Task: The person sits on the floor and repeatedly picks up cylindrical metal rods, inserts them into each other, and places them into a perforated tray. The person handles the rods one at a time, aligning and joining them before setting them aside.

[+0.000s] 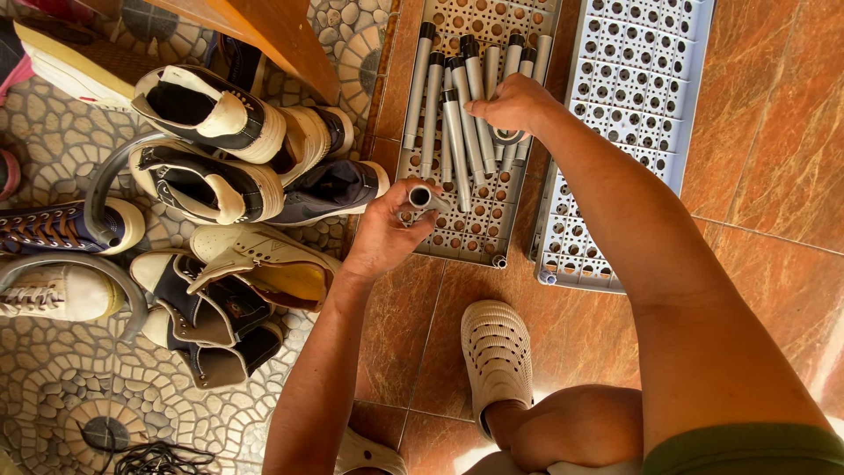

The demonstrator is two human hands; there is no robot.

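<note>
Left hand [380,236]: clenched round a short grey tube [422,198], open end up.
Right hand [514,105]: grasping tubes [457,132] heaped on the grey panel [457,237].
Panels: flat on the floor [765,149].

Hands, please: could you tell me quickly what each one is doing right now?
Left hand: closed on a short grey tube.
Right hand: grasping the grey tubes.

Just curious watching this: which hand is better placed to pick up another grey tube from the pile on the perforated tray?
Probably the right hand: it already rests on the pile of grey metal tubes lying on the grey perforated plastic tray. The left hand is occupied, gripping one short grey tube.
</note>
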